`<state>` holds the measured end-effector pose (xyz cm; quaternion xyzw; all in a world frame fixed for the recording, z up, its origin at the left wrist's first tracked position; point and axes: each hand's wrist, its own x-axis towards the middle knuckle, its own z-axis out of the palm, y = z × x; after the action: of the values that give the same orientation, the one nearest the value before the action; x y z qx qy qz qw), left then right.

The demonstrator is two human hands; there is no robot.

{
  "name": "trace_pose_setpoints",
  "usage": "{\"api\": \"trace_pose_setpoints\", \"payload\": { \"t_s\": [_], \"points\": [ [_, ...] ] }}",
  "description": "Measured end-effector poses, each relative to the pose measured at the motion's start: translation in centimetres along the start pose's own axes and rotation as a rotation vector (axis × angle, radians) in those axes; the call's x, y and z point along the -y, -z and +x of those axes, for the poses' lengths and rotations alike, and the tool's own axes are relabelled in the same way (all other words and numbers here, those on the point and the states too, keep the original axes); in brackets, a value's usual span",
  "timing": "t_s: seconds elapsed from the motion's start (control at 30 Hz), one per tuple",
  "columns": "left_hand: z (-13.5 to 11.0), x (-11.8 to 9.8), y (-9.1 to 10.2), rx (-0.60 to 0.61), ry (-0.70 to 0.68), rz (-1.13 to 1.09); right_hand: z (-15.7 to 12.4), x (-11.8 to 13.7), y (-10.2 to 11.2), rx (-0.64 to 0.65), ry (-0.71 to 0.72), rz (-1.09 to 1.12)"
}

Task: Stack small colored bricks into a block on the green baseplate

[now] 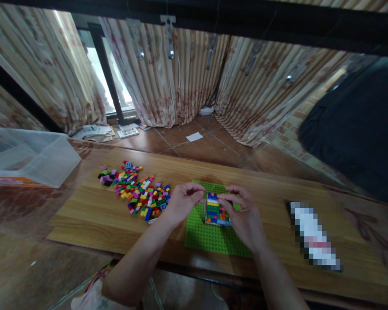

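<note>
A small block build [212,212] of blue, green, yellow, white and orange toy bricks stands on a green studded baseplate [200,241]. My left hand [183,201] is just left of the build, thumb and forefinger brought together in a pinch; anything between them is too small to make out. Over the build's right side bends my right hand [245,215]. Its thumb and forefinger come together at the top of the build, other fingers curled beyond, and what they grip is hidden. The right hand covers part of the bricks.
Loose coloured bricks [129,187] lie heaped on the wooden board [93,219] to the left. A clear plastic bin [32,157] stands at the far left. A blurred-out object [315,237] lies on the right. Behind are papers [93,131] and striped curtains [168,86].
</note>
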<state>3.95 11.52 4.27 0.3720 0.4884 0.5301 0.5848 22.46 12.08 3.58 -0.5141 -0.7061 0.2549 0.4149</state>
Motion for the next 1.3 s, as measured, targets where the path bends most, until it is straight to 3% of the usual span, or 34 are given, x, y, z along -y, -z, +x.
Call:
{"api": "trace_pose_setpoints", "payload": {
  "t_s": [0.37, 0.57, 0.77, 1.3],
  "points": [
    [0.0, 0.1, -0.1, 0.017, -0.007, -0.020, 0.8, -0.5, -0.6, -0.021, -0.114, 0.196],
    [-0.1, 0.2, -0.3, 0.039, -0.023, -0.001, 1.2, -0.9, -0.7, 0.063, -0.373, 0.383],
    [0.1, 0.7, -0.6, 0.069, -0.015, -0.025, 1.5, -0.6, -0.9, 0.077, -0.379, 0.473],
    [-0.1, 0.2, -0.5, 0.007, -0.013, -0.003, 1.6, -0.9, -0.4, 0.114, -0.451, 0.608]
  ]
}}
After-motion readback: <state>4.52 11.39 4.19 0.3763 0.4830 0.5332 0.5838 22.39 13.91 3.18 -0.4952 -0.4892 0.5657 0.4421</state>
